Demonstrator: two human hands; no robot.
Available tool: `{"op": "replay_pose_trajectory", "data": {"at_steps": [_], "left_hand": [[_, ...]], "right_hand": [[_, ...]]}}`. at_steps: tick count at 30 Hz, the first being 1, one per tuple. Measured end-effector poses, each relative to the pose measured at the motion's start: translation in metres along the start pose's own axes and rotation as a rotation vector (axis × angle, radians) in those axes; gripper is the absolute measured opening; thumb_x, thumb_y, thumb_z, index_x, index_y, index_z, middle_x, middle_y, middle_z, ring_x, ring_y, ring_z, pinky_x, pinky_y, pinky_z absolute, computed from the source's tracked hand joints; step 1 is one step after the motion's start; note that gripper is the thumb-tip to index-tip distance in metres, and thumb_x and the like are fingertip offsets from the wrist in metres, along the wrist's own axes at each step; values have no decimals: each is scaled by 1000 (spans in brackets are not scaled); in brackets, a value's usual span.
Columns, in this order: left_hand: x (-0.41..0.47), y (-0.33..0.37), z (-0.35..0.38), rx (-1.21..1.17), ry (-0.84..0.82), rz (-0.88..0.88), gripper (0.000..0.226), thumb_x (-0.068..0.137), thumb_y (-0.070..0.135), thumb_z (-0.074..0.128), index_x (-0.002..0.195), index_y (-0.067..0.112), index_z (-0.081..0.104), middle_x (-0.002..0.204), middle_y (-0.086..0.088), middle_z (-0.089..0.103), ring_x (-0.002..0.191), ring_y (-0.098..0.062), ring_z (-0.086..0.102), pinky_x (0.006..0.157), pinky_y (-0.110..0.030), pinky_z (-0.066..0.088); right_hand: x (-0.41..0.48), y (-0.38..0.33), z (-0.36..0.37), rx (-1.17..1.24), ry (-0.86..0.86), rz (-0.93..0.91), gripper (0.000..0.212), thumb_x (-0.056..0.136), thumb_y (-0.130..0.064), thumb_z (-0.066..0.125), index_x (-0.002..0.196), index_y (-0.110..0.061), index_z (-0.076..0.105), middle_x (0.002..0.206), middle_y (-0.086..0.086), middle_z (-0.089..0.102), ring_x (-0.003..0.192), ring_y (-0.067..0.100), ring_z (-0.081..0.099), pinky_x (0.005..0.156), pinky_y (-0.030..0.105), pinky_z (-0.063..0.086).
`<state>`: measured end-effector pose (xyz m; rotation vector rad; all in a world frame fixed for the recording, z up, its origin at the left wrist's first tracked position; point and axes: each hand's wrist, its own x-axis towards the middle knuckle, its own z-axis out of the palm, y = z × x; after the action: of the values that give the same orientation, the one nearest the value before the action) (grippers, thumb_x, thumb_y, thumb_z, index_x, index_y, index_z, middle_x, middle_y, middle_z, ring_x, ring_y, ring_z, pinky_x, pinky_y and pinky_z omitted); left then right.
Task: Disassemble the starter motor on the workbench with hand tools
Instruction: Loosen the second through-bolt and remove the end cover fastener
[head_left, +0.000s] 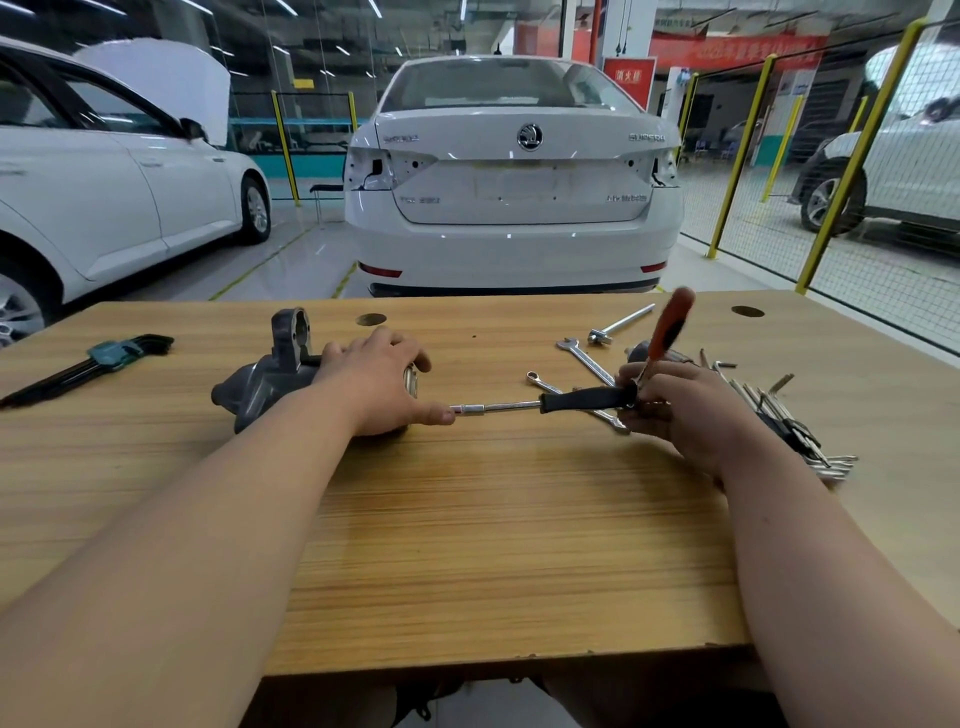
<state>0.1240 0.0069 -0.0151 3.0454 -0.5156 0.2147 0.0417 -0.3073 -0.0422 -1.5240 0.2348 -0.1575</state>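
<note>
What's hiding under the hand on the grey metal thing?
The left hand grips the starter motor. Its grey nose end pokes out to the left and a shiny metal rim peeks past the fingers. The motor's middle is covered by the hand, so it cannot be seen.

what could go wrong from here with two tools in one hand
1. The right hand holds both the black-handled driver and an orange-handled screwdriver. With the grip split, either tool may slip.
2. The left hand holds the starter motor with its thumb right at the driver's socket tip. A slip could jab or pinch it.
3. Loose wrenches lie beneath the driver's handle and could snag it or get knocked.
</note>
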Motion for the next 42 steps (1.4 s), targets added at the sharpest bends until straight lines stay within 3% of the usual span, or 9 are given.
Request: {"op": "replay_pose_trajectory", "data": {"at_steps": [5, 8, 11, 15, 19, 22, 29, 36, 42], "left_hand": [[-4, 0, 0, 2, 17, -1, 78, 60, 83, 57, 126, 42, 45, 144, 4, 33, 132, -23, 33, 106, -47, 21], [-5, 0, 1, 9, 20, -1, 79, 60, 83, 58, 126, 43, 44, 145, 4, 31, 133, -23, 32, 107, -46, 20], [-5, -1, 1, -6, 10, -6, 79, 59, 83, 58, 127, 44, 44, 147, 4, 29, 134, -22, 30, 108, -45, 18], [-2, -2, -2, -19, -22, -7, 74, 68, 83, 49, 129, 41, 44, 148, 3, 30, 134, -23, 31, 108, -45, 19], [4, -2, -7, -63, -50, -22, 60, 82, 74, 40, 130, 37, 46, 149, 2, 31, 135, -24, 32, 108, -46, 20], [6, -1, -8, -66, -69, -32, 57, 83, 72, 43, 129, 38, 46, 148, 2, 33, 135, -24, 32, 107, -47, 20], [8, -2, -8, -42, -78, -43, 57, 81, 70, 49, 129, 39, 44, 147, 1, 34, 135, -25, 33, 107, -47, 22], [9, -2, -8, -37, -83, -45, 59, 81, 71, 49, 130, 39, 42, 146, 1, 34, 135, -25, 33, 106, -46, 23], [10, -2, -10, -31, -84, -36, 57, 81, 70, 50, 128, 38, 43, 145, 2, 36, 132, -23, 37, 104, -45, 24]], "right_hand": [[6, 5, 3, -92, 77, -2, 26, 97, -21, 57, 99, 2, 68, 65, 13, 63, 43, 14, 52, 42, 27, 44], [8, 5, 7, -336, 133, 27, 36, 92, -41, 55, 90, -8, 69, 58, 12, 63, 39, 18, 47, 50, 32, 39], [6, 6, 8, -360, 131, 35, 34, 90, -45, 55, 91, -15, 70, 59, 12, 62, 44, 20, 48, 57, 37, 41], [5, 7, 8, -367, 99, 22, 24, 97, -39, 56, 98, -20, 70, 56, 4, 59, 48, 16, 51, 58, 36, 44], [7, 7, 9, -116, 60, 28, 17, 99, -19, 57, 109, -15, 70, 86, 7, 61, 52, 10, 56, 53, 27, 48], [7, 5, 10, 44, 18, 43, 20, 98, -6, 53, 108, -13, 70, 105, 14, 63, 65, 19, 63, 53, 27, 53], [7, 5, 10, 62, 5, -28, 42, 90, 18, 44, 112, -6, 70, 121, 16, 59, 107, 29, 64, 81, 29, 57], [4, 1, 9, 96, 33, 64, 30, 92, 10, 49, 106, -10, 66, 117, 12, 63, 104, 29, 67, 66, 28, 59], [5, 2, 12, -76, 90, 60, 26, 92, 2, 54, 101, -14, 71, 105, 15, 68, 80, 26, 76, 67, 32, 62]]}}
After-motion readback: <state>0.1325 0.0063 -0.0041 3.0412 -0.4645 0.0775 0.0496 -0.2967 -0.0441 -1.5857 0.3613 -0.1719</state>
